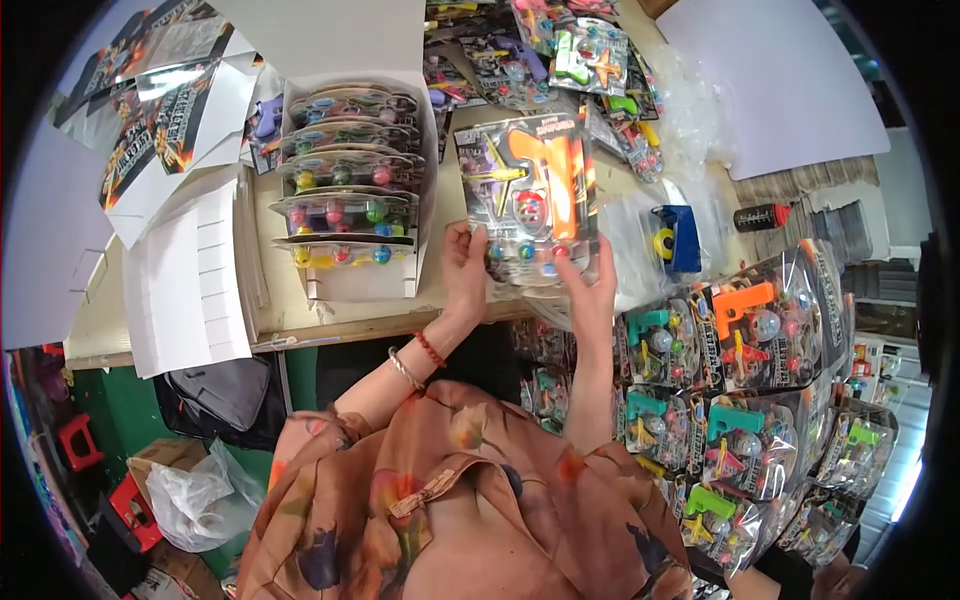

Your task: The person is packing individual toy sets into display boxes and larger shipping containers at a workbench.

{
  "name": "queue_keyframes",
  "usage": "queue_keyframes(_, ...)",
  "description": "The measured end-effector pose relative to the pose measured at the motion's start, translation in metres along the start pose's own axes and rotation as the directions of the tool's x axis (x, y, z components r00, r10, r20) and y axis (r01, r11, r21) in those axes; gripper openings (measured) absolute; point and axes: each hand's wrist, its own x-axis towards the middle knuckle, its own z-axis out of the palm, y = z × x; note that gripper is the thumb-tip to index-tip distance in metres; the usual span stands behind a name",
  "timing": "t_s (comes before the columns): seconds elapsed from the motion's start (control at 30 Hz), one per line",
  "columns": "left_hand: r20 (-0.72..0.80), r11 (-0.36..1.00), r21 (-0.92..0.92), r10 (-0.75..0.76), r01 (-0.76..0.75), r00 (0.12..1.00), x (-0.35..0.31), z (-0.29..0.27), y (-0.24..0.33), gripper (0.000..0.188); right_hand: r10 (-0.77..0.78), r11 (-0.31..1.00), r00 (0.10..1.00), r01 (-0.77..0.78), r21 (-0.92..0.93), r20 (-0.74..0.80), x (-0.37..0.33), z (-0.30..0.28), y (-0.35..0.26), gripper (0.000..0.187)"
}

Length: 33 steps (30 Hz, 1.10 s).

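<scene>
A toy pack point(477, 222), a dark card with a clear blister over an orange toy gun, a yellow plane and small colored balls, is held up over the table's front edge. My left hand point(466, 262) is closed at its lower left edge, fingers curled. My right hand point(592, 284) grips the lower right corner, thumb on the front and fingers behind. Just left of my left hand stands an open white box point(362, 283) with several similar blister packs point(345, 213) in a row, their balls facing me.
Loose toy packs point(590, 60) are heaped at the back. Right of my hands are clear plastic bags point(625, 245), a blue tape dispenser point(683, 238) and a black bottle point(760, 218). Stacked packs point(740, 370) stand at my right side. Flattened white boxes point(190, 280) lie left.
</scene>
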Motion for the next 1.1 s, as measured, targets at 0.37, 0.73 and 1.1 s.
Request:
queue_keyframes(0.37, 0.351, 0.586, 0.677, 0.276, -0.446, 0.895, 0.021, -0.007, 0.017, 0.084, 0.233, 0.885, 0.753, 0.098, -0.455, 0.616, 0.062, -0.071, -0.031, 0.029)
queue_keyframes(0.73, 0.401, 0.623, 0.639, 0.229, -0.450, 0.887, 0.034, 0.001, -0.011, 0.062, -0.092, 0.985, 0.993, 0.080, -0.155, -0.075, 0.025, -0.054, 0.072, 0.041)
queue_keyframes(1.1, 0.347, 0.594, 0.649, 0.325, -0.475, 0.880, -0.059, -0.026, 0.081, 0.046, -0.320, 0.934, 0.941, 0.295, -0.201, -0.107, -0.010, -0.045, -0.034, 0.017)
